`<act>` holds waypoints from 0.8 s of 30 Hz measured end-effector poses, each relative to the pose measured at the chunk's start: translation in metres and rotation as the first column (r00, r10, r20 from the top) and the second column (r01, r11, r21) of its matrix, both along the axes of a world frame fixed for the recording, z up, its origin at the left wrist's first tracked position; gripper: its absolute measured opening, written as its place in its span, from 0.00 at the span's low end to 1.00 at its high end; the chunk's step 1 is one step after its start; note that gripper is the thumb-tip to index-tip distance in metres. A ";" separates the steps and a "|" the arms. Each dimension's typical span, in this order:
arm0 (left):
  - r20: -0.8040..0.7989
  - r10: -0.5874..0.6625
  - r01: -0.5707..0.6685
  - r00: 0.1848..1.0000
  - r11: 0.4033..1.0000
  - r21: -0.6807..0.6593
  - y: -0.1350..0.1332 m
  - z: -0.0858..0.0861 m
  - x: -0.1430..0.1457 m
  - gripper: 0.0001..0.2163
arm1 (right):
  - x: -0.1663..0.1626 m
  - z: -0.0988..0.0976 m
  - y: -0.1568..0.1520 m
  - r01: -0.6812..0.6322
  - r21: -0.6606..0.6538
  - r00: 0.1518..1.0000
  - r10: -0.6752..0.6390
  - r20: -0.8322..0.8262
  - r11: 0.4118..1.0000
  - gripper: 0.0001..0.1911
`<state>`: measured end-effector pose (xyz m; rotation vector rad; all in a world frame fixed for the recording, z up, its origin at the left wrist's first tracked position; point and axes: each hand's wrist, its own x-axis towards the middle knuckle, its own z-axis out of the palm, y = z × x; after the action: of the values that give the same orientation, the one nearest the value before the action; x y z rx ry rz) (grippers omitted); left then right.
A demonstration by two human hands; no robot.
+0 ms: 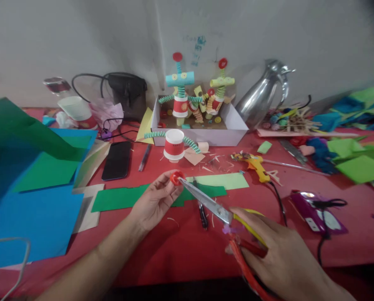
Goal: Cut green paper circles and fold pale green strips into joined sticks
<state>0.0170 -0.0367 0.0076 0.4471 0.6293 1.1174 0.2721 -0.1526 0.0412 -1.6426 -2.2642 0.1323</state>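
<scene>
Between the fingertips of my left hand is a small round red piece, raised over the table; its material is hard to make out. My right hand grips scissors with one yellow and one red handle. Their blade tips touch the red piece. Beneath lie a dark green paper strip, a light green strip and a black pen-like tool. Just beyond stands an upturned red and white paper cup with folded green paper arms.
Paper-cup figures stand in a white box at the back. A yellow glue gun and a purple device lie right. A phone and blue sheets lie left. A metal jug stands behind.
</scene>
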 end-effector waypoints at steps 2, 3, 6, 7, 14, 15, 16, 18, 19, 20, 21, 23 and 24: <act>-0.044 0.026 -0.025 0.999 0.999 0.023 -0.001 0.000 0.000 0.11 | 0.000 0.000 0.000 -0.010 -0.021 1.000 0.010 -0.003 1.000 0.23; -0.069 0.040 -0.038 0.997 0.999 0.038 -0.001 0.000 -0.001 0.11 | 0.000 0.000 0.000 -0.015 -0.025 1.000 0.015 -0.009 1.000 0.23; -0.119 0.070 -0.058 0.990 0.993 0.098 -0.001 0.000 -0.001 0.12 | -0.002 0.001 0.000 -0.030 -0.065 0.996 0.025 -0.080 0.997 0.24; -0.124 0.076 -0.061 0.989 0.991 0.118 -0.001 0.000 -0.001 0.11 | -0.004 0.002 0.000 -0.036 -0.105 0.991 0.022 -0.130 0.994 0.25; -0.145 0.094 -0.067 0.985 0.981 0.184 -0.001 0.002 -0.003 0.12 | -0.028 -0.002 -0.002 -0.108 -0.460 0.855 -0.154 -0.496 0.881 0.16; -0.152 0.102 -0.075 0.983 0.981 0.178 -0.001 0.003 -0.003 0.12 | -0.031 -0.003 -0.002 -0.125 -0.481 0.840 -0.165 -0.516 0.868 0.15; -0.164 0.114 -0.085 0.980 0.981 0.174 -0.001 0.004 -0.003 0.12 | -0.032 -0.003 -0.002 -0.138 -0.493 0.828 -0.172 -0.533 0.859 0.15; -0.215 0.166 -0.127 0.962 0.975 0.184 0.000 0.006 -0.004 0.13 | -0.031 -0.003 -0.003 -0.141 -0.492 0.816 -0.181 -0.549 0.859 0.14; -0.255 0.211 -0.162 0.944 0.966 0.201 0.000 0.007 -0.004 0.13 | -0.028 -0.003 -0.004 -0.132 -0.484 0.818 -0.180 -0.546 0.865 0.15; -0.307 0.264 -0.198 0.914 0.953 0.229 0.001 0.008 -0.004 0.13 | -0.025 -0.003 -0.004 -0.114 -0.468 0.828 -0.177 -0.533 0.876 0.17; -0.372 0.314 -0.223 0.874 0.937 0.269 0.000 0.009 -0.005 0.14 | -0.020 -0.003 -0.005 -0.086 -0.446 0.846 -0.171 -0.505 0.891 0.19; -0.508 0.371 -0.207 0.777 0.913 0.351 -0.001 0.010 -0.005 0.14 | -0.013 -0.004 -0.006 -0.004 -0.352 0.901 -0.149 -0.407 0.936 0.23; -0.563 0.371 -0.168 0.738 0.910 0.380 -0.001 0.010 -0.005 0.15 | -0.010 -0.004 -0.006 0.039 -0.277 0.931 -0.135 -0.338 0.960 0.25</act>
<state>0.0122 -0.0382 0.0173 1.0544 1.1448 1.3607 0.2619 -0.1588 0.0375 -1.6832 -1.9589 0.6823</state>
